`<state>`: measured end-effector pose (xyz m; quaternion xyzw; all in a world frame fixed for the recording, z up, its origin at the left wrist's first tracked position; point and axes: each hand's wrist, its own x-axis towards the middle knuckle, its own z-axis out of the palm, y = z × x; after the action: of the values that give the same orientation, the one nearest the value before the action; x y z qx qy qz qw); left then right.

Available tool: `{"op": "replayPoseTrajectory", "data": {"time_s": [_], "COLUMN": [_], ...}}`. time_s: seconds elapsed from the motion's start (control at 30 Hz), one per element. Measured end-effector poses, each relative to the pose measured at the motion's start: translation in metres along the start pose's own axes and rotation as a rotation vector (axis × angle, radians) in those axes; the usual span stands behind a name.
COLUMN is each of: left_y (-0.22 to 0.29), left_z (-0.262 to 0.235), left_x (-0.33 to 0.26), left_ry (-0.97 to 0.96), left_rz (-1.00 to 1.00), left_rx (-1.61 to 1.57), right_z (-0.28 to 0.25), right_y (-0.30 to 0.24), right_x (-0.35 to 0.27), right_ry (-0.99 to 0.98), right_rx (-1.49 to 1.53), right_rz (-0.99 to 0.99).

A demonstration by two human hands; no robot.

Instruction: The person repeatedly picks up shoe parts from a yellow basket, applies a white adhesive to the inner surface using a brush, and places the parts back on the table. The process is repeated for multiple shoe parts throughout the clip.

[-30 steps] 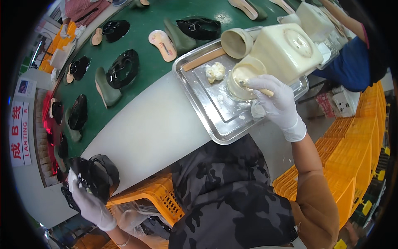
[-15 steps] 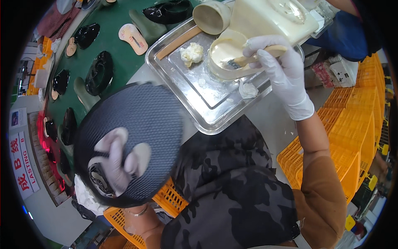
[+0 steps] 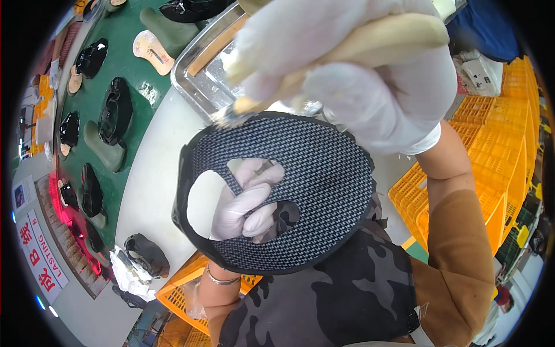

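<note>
My left hand (image 3: 245, 211) shows through the cut-out openings of a dark shoe upper (image 3: 324, 196), fingers closed around its strap. The upper has a black-and-grey woven-looking face and a black edge. My right hand (image 3: 376, 75), large and close to view, grips a wooden-handled brush (image 3: 347, 46). Its pale bristles are at the upper's far left edge; whether they touch it I cannot tell. Both hands wear white gloves. Behind the right hand, the metal tray (image 3: 193, 92) is mostly covered and the bowl of cream-coloured paste is hidden.
A green table (image 3: 147, 113) at the left carries black shoe uppers (image 3: 115, 110), green shoe lasts (image 3: 104, 144) and a pale insole (image 3: 153, 52). Stacked yellow crates (image 3: 491, 150) stand to the right. Another yellow crate (image 3: 185, 298) is beside my left forearm.
My right hand has lifted the brush out of the bowl and brought it nearer, to the upper. My left hand has moved the upper right and turned its woven face towards me.
</note>
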<state>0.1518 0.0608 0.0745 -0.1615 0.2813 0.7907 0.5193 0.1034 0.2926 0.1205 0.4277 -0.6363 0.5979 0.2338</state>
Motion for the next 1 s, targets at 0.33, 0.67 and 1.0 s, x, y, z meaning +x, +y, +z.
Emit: {"op": "replayPoseTrajectory", "data": {"time_s": [0.33, 0.67, 1.0], "left_y": [-0.003, -0.011, -0.007], "left_z": [0.003, 0.010, 0.019], "left_x": [-0.001, -0.009, -0.011], "left_ry": [-0.004, 0.100, 0.146], "left_rz": [-0.001, 0.150, 0.214], "left_rx": [0.227, 0.276, 0.425], "right_z": [-0.002, 0.006, 0.013], "right_y": [-0.034, -0.022, -0.007], "right_x": [-0.008, -0.013, -0.034], "right_ry": [-0.202, 0.103, 0.418], "right_rx": [-0.502, -0.191, 0.010], "right_rz": [0.320, 0.228, 0.202]}}
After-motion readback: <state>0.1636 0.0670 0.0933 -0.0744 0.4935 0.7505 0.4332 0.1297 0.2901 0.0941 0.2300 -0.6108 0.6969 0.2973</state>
